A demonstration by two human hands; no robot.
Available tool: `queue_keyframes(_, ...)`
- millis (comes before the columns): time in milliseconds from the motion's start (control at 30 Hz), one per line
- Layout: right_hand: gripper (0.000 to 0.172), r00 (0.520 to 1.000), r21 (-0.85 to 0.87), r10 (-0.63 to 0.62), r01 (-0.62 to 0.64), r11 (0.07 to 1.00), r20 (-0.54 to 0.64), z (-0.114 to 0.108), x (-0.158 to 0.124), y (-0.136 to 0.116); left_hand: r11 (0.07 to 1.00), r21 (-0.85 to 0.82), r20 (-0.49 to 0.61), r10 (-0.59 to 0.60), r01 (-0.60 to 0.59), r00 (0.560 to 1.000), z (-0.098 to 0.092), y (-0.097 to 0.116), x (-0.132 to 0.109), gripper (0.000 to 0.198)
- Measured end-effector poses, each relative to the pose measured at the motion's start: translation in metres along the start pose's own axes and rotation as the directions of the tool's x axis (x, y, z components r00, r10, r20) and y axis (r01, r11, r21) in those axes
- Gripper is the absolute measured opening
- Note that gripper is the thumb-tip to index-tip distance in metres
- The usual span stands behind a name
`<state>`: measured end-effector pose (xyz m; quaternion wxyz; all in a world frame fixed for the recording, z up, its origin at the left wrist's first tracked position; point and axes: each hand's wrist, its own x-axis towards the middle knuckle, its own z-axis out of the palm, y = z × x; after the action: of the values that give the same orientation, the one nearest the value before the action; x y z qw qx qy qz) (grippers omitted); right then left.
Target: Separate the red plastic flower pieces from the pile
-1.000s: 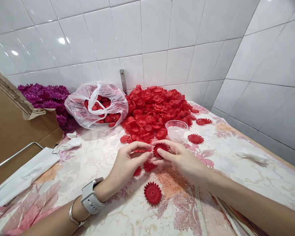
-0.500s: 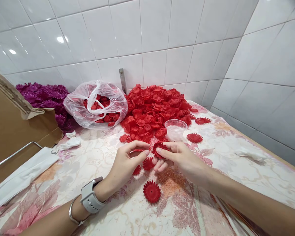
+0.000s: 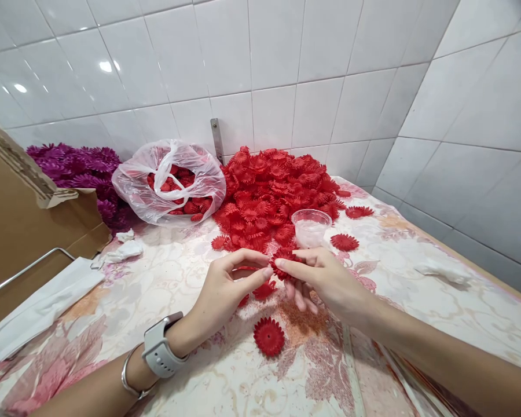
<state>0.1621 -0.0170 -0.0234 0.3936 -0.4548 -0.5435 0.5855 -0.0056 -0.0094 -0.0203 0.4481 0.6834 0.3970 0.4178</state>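
One flower (image 3: 283, 255) up over the tabletop (image 3: 156, 289): the right hand (image 3: 330, 278) pinches its right side, likely freeing the left rim for the left hand (image 3: 223, 286), curled there, grip unclear.

The held flower disc (image 3: 283, 255) is deep red, the heap (image 3: 278, 185) brighter red, the blossoms (image 3: 78, 171) purple, the watch strap (image 3: 160, 354) pale grey; the white tablecloth (image 3: 173, 272) bears pink and orange florals
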Motion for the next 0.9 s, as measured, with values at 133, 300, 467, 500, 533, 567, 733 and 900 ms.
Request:
queue_keyframes(133, 0.041, 0.996, -0.101, -0.064, 0.058, 0.993, -0.059, 0.0, -0.0016, 0.0005, 0.999, -0.021, 0.006, -0.034, 0.034, 0.999, 0.0008, 0.0017, -0.001, 0.013)
queue_keyframes(300, 0.043, 0.989, -0.095, -0.101, 0.091, 0.991, -0.106, 0.001, -0.0031, 0.0019, 0.998, -0.039, 0.024, -0.046, 0.047, 0.999, 0.0014, 0.0047, -0.0008, 0.014)
queue_keyframes(467, 0.024, 0.997, 0.017, -0.057, 0.056, 0.998, 0.057, 0.0028, 0.0006, -0.0002, 0.996, -0.071, -0.054, -0.062, 0.058, 0.997, -0.0009, 0.001, 0.0032, 0.014)
queue_keyframes(500, 0.019, 0.993, 0.048, -0.082, 0.078, 0.996, 0.081, 0.0031, 0.0017, -0.0006, 0.996, -0.073, -0.072, -0.063, 0.058, 0.995, -0.0014, -0.0003, 0.0038, 0.014)
queue_keyframes(533, 0.014, 0.99, 0.072, -0.107, 0.1, 0.992, 0.091, 0.0031, 0.0028, -0.0007, 0.995, -0.074, -0.081, -0.066, 0.06, 0.995, -0.0017, -0.0016, 0.0042, 0.015)
queue_keyframes(567, 0.012, 0.988, 0.084, -0.123, 0.115, 0.99, 0.089, 0.003, 0.0036, -0.0005, 0.995, -0.075, -0.082, -0.069, 0.063, 0.994, -0.0018, -0.0026, 0.0045, 0.015)
queue_keyframes(733, 0.022, 0.99, 0.041, -0.065, 0.06, 0.997, 0.129, -0.0011, 0.0044, 0.0035, 0.996, -0.056, -0.062, -0.079, 0.075, 0.995, -0.0002, -0.0027, 0.0038, 0.016)
queue_keyframes(900, 0.03, 0.993, -0.035, 0.015, -0.011, 0.999, 0.115, -0.0029, 0.0012, 0.0031, 0.998, -0.01, -0.064, -0.055, 0.055, 0.996, 0.0, -0.0024, 0.0031, 0.015)
